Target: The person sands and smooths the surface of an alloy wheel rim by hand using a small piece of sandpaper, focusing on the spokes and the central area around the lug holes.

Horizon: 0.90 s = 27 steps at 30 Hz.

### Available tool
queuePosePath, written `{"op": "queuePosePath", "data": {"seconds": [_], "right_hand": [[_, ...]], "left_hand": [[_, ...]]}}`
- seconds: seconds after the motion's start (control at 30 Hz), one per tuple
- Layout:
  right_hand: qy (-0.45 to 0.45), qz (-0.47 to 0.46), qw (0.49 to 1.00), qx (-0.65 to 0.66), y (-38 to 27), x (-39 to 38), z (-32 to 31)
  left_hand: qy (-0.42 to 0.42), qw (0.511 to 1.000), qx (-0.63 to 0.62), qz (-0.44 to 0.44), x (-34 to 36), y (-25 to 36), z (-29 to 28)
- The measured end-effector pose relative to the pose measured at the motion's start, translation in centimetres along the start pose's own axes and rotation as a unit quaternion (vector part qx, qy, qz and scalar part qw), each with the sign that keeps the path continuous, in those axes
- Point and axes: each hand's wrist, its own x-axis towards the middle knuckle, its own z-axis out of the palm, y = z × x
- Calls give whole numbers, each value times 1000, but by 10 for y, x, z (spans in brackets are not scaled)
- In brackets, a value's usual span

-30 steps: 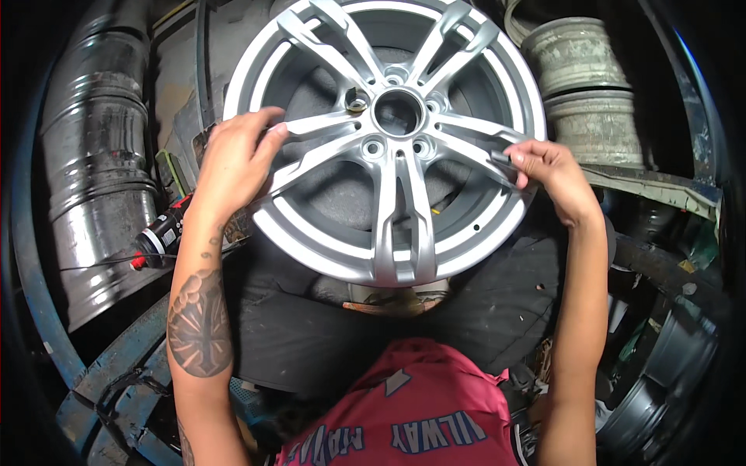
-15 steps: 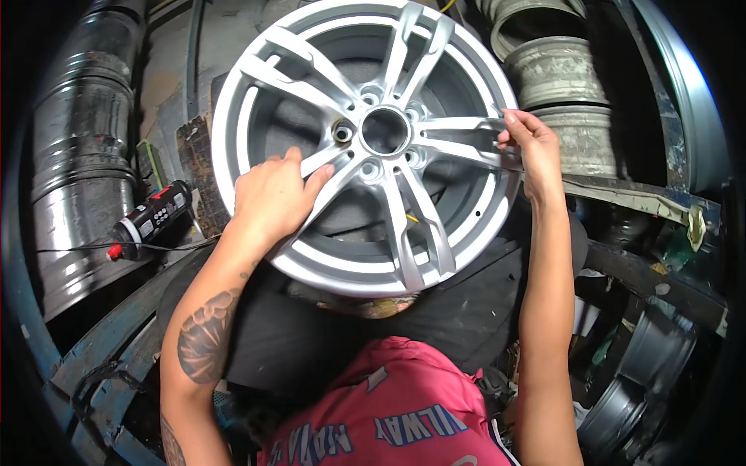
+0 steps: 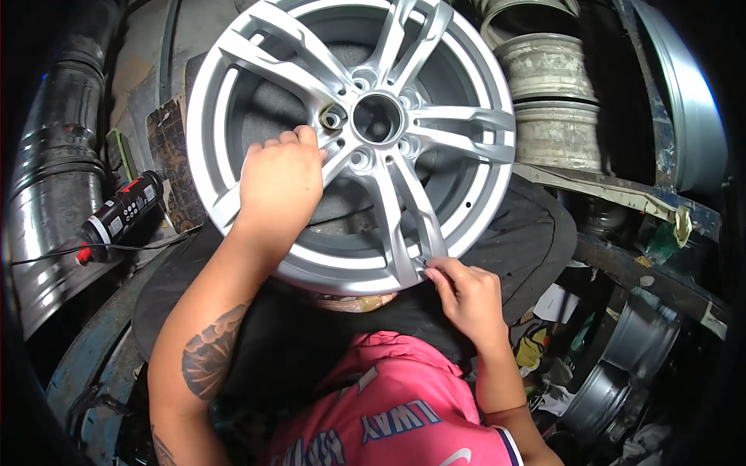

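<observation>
Workshop clutter (image 3: 552, 396) is lying to the sides of a silver alloy wheel (image 3: 379, 159), which is occupying the upper middle of the view, its spoked face turning toward the camera. Thumb and forefinger of the right hand (image 3: 470, 299) are meeting in a narrow pinch at the wheel's lower outer edge, beside the end of the lower spoke pair; whether they are gripping anything small is impossible to tell. Fingers of the left hand (image 3: 281, 182) are curling over the lower-left spoke pair near the hub, bunching side by side; the hand itself is hiding its grip from view. Farther out, the wheel is displaying 5 spoke pairs, a round centre bore (image 3: 378, 118) and 5 bolt holes, 1 of them bearing a dull yellowish ring. Dark trousers (image 3: 536, 233) are spreading below the wheel, and a pink shirt (image 3: 412, 404) is filling the lower middle. Leftward, a black bottle (image 3: 124, 210) with a red cap is slanting beside shiny metal cylinders (image 3: 58, 171), a thin cable (image 3: 140, 247) running past it. Rightward, pale, worn rims (image 3: 556, 136) are forming a stack, and dark grey rims (image 3: 641, 334) are sitting lower down.
</observation>
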Motion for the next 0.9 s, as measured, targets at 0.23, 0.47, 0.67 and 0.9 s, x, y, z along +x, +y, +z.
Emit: {"op": "queuePosePath", "data": {"seconds": [0.23,0.47,0.67,0.9], "right_hand": [[-61,-26,995,-78,1,13,0],[-88,4,990,-106,-6,12,-2],[-104,12,984,-146,-13,15,-4],[-96,1,985,-140,-6,14,-2]], "left_hand": [[10,999,-23,19,-2,-6,-1],[-47,998,-7,33,-8,-7,-14],[-86,994,-55,44,-19,-11,-37],[-100,988,-105,54,-25,-16,-43]]}}
